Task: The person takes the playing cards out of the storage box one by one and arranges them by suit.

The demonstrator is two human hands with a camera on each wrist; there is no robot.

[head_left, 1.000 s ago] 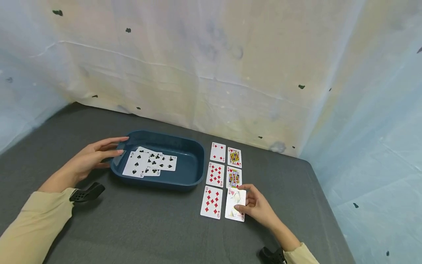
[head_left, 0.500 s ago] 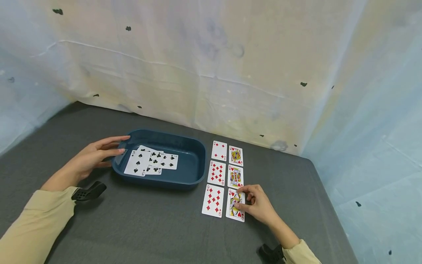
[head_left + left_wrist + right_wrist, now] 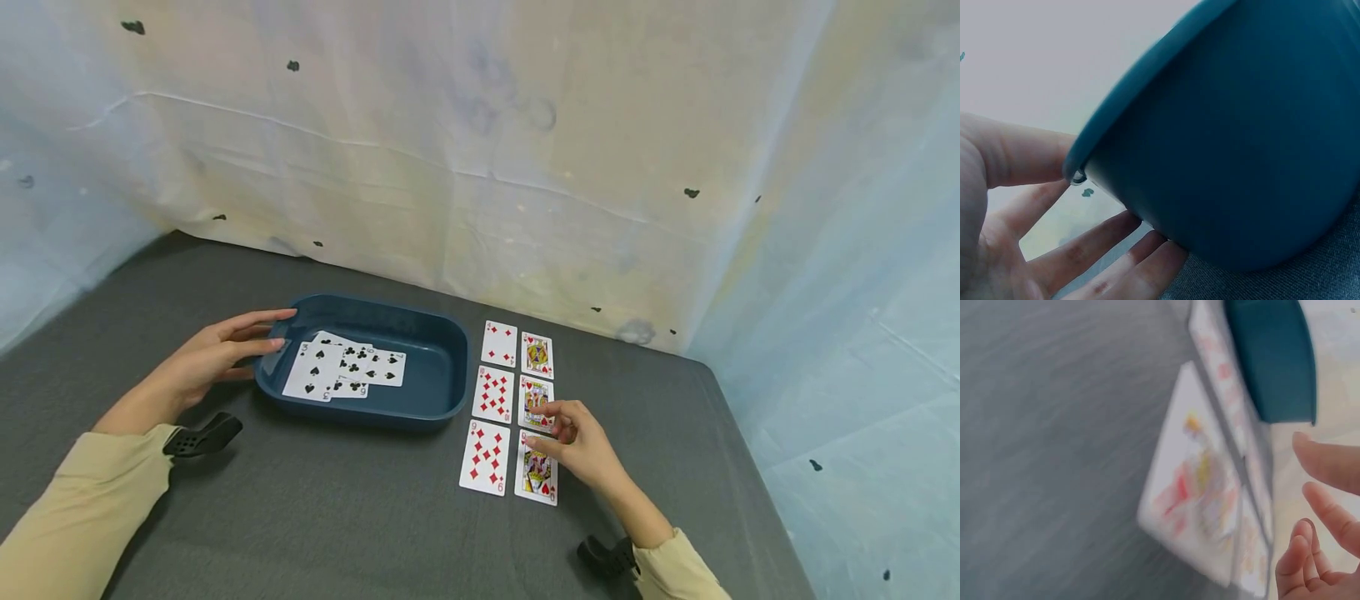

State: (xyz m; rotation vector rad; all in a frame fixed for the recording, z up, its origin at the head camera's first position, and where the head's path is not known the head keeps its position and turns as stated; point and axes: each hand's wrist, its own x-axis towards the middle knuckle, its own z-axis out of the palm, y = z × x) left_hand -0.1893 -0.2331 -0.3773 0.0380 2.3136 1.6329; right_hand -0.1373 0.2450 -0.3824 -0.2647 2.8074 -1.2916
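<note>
My left hand holds the near-left end of a dark blue tray, thumb at the rim and fingers against the outer wall. Black-suit playing cards lie overlapping inside it. My right hand hovers over the lower right cards, thumb and index finger apart, nothing between them. Below it lies the queen of hearts, face up and partly covered. Beyond are the king of hearts and the jack of hearts. The right wrist view is blurred; the fingers there hold nothing.
Left of the hearts stands a column of diamonds: the four, the ten and the nine. Everything sits on a dark grey cloth-covered table. A pale fabric curtain bounds the back and sides.
My right hand has let go of the queen of hearts, which now lies flat below the king, and has risen slightly toward the king. My left hand stays on the tray.
</note>
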